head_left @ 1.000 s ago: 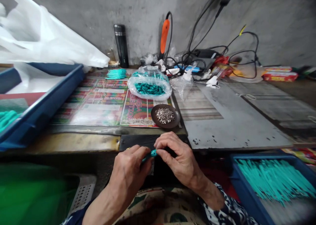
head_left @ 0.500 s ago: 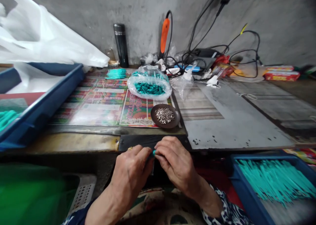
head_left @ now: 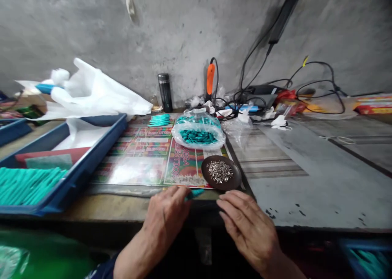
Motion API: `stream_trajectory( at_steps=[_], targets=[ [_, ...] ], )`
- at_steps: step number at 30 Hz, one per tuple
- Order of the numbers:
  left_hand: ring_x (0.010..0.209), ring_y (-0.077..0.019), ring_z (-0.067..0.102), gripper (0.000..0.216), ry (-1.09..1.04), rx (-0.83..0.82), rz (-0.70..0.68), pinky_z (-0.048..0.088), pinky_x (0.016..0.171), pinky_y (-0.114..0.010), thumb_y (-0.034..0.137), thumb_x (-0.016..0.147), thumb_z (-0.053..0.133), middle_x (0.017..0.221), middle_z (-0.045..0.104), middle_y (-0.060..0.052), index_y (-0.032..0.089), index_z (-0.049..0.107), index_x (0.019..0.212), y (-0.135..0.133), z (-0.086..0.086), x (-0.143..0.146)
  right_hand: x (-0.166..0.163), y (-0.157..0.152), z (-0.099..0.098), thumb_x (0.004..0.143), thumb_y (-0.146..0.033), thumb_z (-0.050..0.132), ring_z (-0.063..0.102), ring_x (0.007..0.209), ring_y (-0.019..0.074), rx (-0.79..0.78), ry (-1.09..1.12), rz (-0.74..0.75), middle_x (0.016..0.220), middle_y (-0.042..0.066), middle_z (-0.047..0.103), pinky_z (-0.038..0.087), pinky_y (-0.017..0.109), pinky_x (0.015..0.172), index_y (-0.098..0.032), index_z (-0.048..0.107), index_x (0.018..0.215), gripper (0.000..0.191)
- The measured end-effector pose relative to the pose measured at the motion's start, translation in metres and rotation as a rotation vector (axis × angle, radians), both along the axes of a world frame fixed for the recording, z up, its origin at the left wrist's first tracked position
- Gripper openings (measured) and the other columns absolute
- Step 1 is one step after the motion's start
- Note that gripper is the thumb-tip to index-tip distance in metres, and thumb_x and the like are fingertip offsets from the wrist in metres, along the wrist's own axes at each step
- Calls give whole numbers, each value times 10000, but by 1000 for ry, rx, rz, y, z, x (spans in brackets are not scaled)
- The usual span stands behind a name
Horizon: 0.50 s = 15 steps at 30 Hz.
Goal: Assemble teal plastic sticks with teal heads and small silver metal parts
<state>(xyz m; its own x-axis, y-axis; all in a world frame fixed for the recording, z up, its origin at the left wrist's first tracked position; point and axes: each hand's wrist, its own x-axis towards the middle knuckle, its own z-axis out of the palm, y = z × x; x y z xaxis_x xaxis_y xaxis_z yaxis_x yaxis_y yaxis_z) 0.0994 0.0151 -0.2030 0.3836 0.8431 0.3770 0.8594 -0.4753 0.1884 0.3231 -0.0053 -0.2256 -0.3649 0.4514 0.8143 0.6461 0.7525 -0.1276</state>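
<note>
Both hands sit lower center. Left hand (head_left: 165, 222) has fingers closed on a teal piece (head_left: 194, 194). Right hand (head_left: 248, 230) is open, empty, just below a brown dish (head_left: 232, 181) of metal bits (head_left: 219, 171).

- soft, even, fairly dim light overall; source can't be told
- concrete wall (head_left: 92, 30) looks flat and grey, with a faint shadow beside the black power adapter (head_left: 283, 13)
- glare on plastic bag (head_left: 199, 130) and glossy printed mat (head_left: 131, 175)
- left hand (head_left: 165, 222) and right hand (head_left: 249, 230) fairly sharp, no hard shadows
- dark under bench edge
- green bag (head_left: 36, 258) and blue tray (head_left: 367, 258) blurred at bottom corners
- wide-angle bend toward frame edges
</note>
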Motion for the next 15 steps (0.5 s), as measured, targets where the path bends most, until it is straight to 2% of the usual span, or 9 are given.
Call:
stream_trajectory(
  at_steps=[2,5,8,11,15],
  targets=[
    [786,-196,708,175,69,-63,127,508,675,-269,213,870,595,897,747,-25,219,647,1037,31,5,-21,5,8,0,928,-21,567,619,995,211,29,56,-41,981,118,670,510,356,917,-85,655,1074,182],
    [713,-224,688,167,128,-60,252,473,620,-294,211,889,558,834,735,-65,171,641,1028,84,12,-56,9,15,-6,931,-21,563,615,947,201,4,95,-51,953,110,655,494,351,900,-91,656,1036,157],
    [776,-237,674,188,179,-46,337,470,656,-306,138,863,557,819,712,-82,138,635,1034,135,16,-84,10,16,-11,935,-25,557,627,954,192,-9,106,-58,957,99,663,484,342,932,-101,657,1050,171],
    [849,-210,655,173,210,-33,390,502,753,-337,148,898,562,913,689,-75,123,628,1056,177,16,-99,11,16,-13,959,-82,545,645,956,184,5,90,-81,956,83,688,474,319,967,-121,671,1058,165],
    [937,-192,637,197,218,-37,428,529,835,-380,257,944,586,1090,651,-80,133,628,1091,222,9,-101,15,17,-20,957,-149,574,686,879,174,34,75,-111,903,58,720,497,275,926,-136,704,1020,145]
  ],
)
